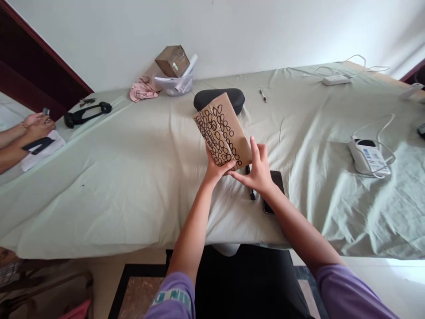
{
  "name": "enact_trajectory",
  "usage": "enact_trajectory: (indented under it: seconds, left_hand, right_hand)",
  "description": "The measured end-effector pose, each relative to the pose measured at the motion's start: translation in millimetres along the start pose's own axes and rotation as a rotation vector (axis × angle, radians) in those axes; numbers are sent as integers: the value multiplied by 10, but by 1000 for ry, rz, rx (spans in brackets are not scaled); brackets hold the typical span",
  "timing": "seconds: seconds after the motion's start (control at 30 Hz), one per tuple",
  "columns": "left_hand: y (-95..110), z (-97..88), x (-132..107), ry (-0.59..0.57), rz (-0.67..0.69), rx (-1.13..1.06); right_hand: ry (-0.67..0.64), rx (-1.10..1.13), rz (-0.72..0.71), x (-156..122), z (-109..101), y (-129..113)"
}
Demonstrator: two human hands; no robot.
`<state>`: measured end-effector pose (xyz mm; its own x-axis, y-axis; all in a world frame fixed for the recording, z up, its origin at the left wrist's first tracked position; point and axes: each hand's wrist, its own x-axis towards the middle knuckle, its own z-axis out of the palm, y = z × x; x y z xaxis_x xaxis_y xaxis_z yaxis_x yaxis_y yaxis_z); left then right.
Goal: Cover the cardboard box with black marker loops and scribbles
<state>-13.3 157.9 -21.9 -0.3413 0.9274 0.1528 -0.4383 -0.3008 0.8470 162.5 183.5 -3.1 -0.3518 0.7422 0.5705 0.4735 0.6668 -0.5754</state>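
Observation:
A brown cardboard box (237,128) is held up, tilted, above the cloth-covered table. Rows of black hand-drawn loops cover much of the side facing me, with a taped seam running through them. My left hand (216,167) grips its lower left edge, the thumb lying over the front. At the lower right corner, my right hand (257,170) has its thumb and fingers around the box. A black marker (251,191) lies beneath, beside my right hand. Partly under my right wrist rests a dark phone (278,179). Behind the box sits a black hard case (236,98).
A clear plastic basket (182,86) holding a small box (172,61) stands by the wall, near a pink cloth (144,88). A pen (263,95) lies farther back. At right is a white device with cable (370,157). Another person's hands (38,125) are at far left.

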Motion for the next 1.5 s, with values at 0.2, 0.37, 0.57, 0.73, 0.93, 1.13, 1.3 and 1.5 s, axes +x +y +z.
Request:
enact_trajectory:
  seconds: [0.2,0.37,0.57,0.73,0.93,1.13,1.3,1.5]
  left_hand:
    - [28,1,5,-27,-39,-47]
    - [6,-66,32,23,-94,-107]
    - [-22,-189,105,58,-126,-141]
    - [39,-224,139,-6,-168,-201]
    - [91,-262,154,-13,-320,-180]
    - [-29,-334,167,-41,-271,-92]
    - [-65,-393,161,-80,-138,149]
    - [-73,-405,206,14,-97,184]
  right_hand:
    - [47,115,-43,-26,-10,62]
    - [62,264,-16,-7,-33,93]
    - [88,330,331,64,5,215]
    - [-146,756,563,141,-94,347]
    - [-267,926,682,172,-241,335]
    - [-205,833,701,173,-186,407]
    - [-311,495,174,115,-161,555]
    - [-179,118,-226,38,-7,522]
